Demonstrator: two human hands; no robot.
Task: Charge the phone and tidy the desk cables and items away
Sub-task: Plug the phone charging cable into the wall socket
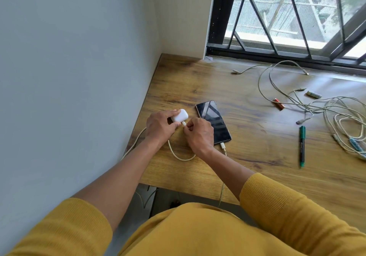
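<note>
Left hand (160, 128) grips white earbud case (179, 115), centre-left of frame; right hand (199, 134) pinches cable plug (184, 124) at its port. Phone (213, 122) just right on worktop (247, 148), own cable attached. Steady case, push plug straight, no twisting.

The wooden desk (247, 136) is showing a smooth, lightly shiny grain; the phone (213, 122) is gleaming glossy black glass, the earbud case (179, 116) smooth white plastic.
</note>
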